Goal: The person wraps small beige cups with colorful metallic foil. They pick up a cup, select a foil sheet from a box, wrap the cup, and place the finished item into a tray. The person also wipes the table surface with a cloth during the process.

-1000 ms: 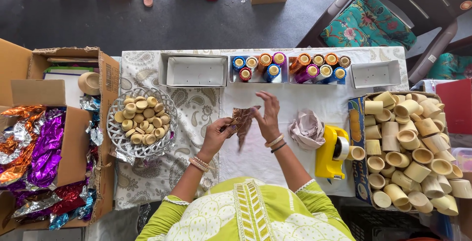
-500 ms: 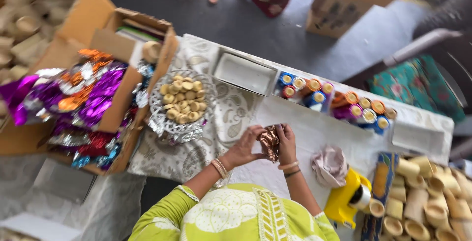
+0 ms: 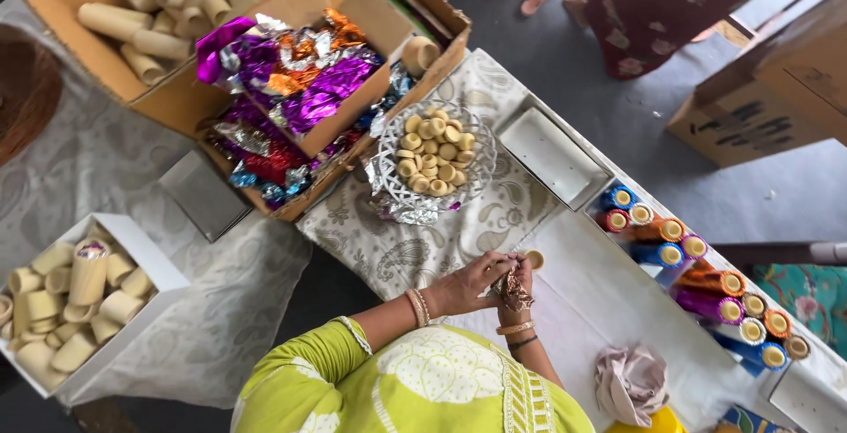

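A small crinkled brown-and-gold foil piece (image 3: 514, 293) is clamped between the grip of the left hand (image 3: 472, 285) and right hand (image 3: 519, 285) above the cloth-covered desk (image 3: 441, 239), near a silver wire basket (image 3: 388, 188).

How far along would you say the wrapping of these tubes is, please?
Done: a row of wrapped tubes lies at the table's right. In hand: the left hand and right hand meet around one foil-covered piece. Left: bare tubes fill the white box, more sit in the top carton, and plenty of loose foil waits in its box.
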